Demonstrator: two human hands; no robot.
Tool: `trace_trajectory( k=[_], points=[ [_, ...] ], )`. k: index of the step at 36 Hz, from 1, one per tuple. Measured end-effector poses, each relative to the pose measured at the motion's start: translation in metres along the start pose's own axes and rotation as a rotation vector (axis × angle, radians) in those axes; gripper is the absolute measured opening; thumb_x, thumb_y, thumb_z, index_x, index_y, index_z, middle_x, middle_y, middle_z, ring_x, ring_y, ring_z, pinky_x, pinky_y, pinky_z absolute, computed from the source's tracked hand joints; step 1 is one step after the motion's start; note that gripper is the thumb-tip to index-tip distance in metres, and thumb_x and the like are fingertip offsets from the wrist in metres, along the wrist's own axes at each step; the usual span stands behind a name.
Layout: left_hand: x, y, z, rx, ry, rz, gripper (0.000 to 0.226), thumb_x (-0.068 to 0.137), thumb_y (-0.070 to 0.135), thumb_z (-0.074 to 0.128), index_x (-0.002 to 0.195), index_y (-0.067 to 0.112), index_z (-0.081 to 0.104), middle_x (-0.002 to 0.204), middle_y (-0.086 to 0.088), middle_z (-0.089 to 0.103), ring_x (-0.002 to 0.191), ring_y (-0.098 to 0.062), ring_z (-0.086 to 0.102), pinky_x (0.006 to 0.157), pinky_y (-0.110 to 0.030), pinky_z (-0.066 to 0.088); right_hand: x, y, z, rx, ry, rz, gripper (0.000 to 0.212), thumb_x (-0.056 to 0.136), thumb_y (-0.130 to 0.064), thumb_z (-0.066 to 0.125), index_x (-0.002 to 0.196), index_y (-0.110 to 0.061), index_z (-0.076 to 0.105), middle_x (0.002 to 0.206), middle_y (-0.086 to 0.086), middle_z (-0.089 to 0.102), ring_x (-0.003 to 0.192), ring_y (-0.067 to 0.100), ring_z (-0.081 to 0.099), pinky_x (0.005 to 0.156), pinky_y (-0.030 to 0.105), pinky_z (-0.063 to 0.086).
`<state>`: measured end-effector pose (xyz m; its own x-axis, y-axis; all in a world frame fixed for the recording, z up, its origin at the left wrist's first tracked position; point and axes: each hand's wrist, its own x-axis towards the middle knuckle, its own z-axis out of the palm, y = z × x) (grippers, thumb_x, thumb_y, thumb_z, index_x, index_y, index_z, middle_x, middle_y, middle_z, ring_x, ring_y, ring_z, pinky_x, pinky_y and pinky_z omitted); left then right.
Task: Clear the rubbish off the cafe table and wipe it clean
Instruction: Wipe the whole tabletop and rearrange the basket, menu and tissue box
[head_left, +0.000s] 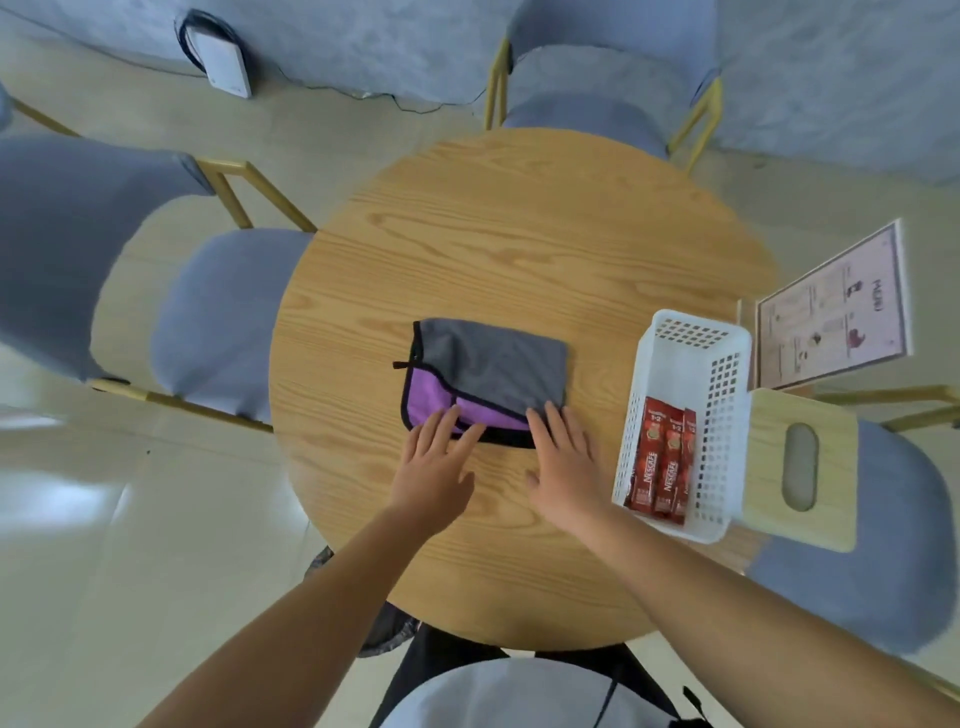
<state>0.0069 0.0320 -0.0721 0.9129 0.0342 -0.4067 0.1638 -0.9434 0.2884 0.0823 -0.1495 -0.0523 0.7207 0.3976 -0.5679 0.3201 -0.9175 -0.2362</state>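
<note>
Basket (727, 374) holding coffee sachets (660, 462)

A round light wooden counter (519, 234) carries a folded grey and purple cloth with black edging (488, 376) near its middle. The left hand (434, 462) and the right hand (563, 460) lie flat with fingers spread, their fingertips touching the near edge of the cloth. To the right stands a white plastic perforated basket (722, 389) holding red coffee sachets (660, 462). Beside it are a light wooden tissue box (800, 467) and an upright framed menu card (836, 312). Grey-blue padded chairs (223, 322) surround the counter.
</note>
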Motion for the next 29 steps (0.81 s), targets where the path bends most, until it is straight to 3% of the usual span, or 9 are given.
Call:
trace_trajectory(
  k=[6,11,15,19,23,29],
  points=[
    [0.022,-0.013,0.003,0.087,0.060,0.033,0.084,0.096,0.053,0.054,0.161,0.040,0.003,0.171,-0.007,-0.005,0.157,-0.028,-0.008,0.126,-0.050,0.003,0.013,-0.006,-0.001,-0.022,0.139,-0.041,0.089,0.100,-0.046,0.044,0.155,-0.026,-0.023,0.161,0.001,-0.032,0.149,0.023,-0.028,0.124,0.047,-0.002],
    [0.057,-0.021,0.011,0.082,0.074,-0.007,0.073,0.094,0.069,0.031,0.159,0.043,0.012,0.170,-0.007,0.013,0.156,-0.031,0.015,0.120,-0.063,0.021,0.046,-0.004,0.008,-0.021,0.111,-0.076,0.078,0.102,-0.055,0.030,0.154,-0.027,-0.021,0.160,-0.005,-0.029,0.149,0.017,-0.026,0.124,0.046,0.001],
    [0.088,-0.030,0.012,0.091,0.074,-0.011,0.071,0.096,0.067,0.020,0.154,0.050,-0.018,0.170,-0.005,-0.006,0.156,-0.026,-0.004,0.121,-0.060,0.010,0.076,0.003,0.004,-0.053,0.138,-0.098,0.076,0.101,-0.047,0.028,0.154,-0.023,-0.021,0.162,-0.002,-0.027,0.149,0.018,-0.027,0.124,0.048,0.002],
    [0.131,-0.031,-0.009,0.092,0.099,-0.022,0.067,0.094,0.068,0.010,0.153,0.050,-0.017,0.169,-0.004,-0.011,0.156,-0.024,-0.008,0.123,-0.057,0.005,0.115,0.004,-0.018,-0.069,0.197,-0.079,0.075,0.101,-0.044,0.031,0.157,-0.020,-0.013,0.166,0.001,-0.017,0.152,0.020,-0.019,0.124,0.049,0.005],
    [0.192,-0.034,-0.037,0.117,0.123,-0.041,0.067,0.091,0.068,0.001,0.150,0.050,-0.024,0.170,-0.003,-0.015,0.157,-0.024,-0.011,0.124,-0.054,0.000,0.171,0.006,-0.052,-0.079,0.240,-0.043,0.074,0.103,-0.043,0.030,0.157,-0.020,-0.015,0.166,0.000,-0.019,0.151,0.020,-0.021,0.124,0.046,-0.001],
    [0.291,-0.043,-0.091,0.128,0.142,-0.040,0.064,0.100,0.064,0.018,0.155,0.051,-0.011,0.170,0.002,-0.016,0.156,-0.020,-0.013,0.124,-0.052,-0.004,0.258,0.004,-0.107,-0.106,0.325,0.024,0.070,0.104,-0.047,0.022,0.158,-0.022,-0.014,0.166,0.000,-0.018,0.152,0.019,-0.019,0.124,0.046,-0.003]
  ],
)
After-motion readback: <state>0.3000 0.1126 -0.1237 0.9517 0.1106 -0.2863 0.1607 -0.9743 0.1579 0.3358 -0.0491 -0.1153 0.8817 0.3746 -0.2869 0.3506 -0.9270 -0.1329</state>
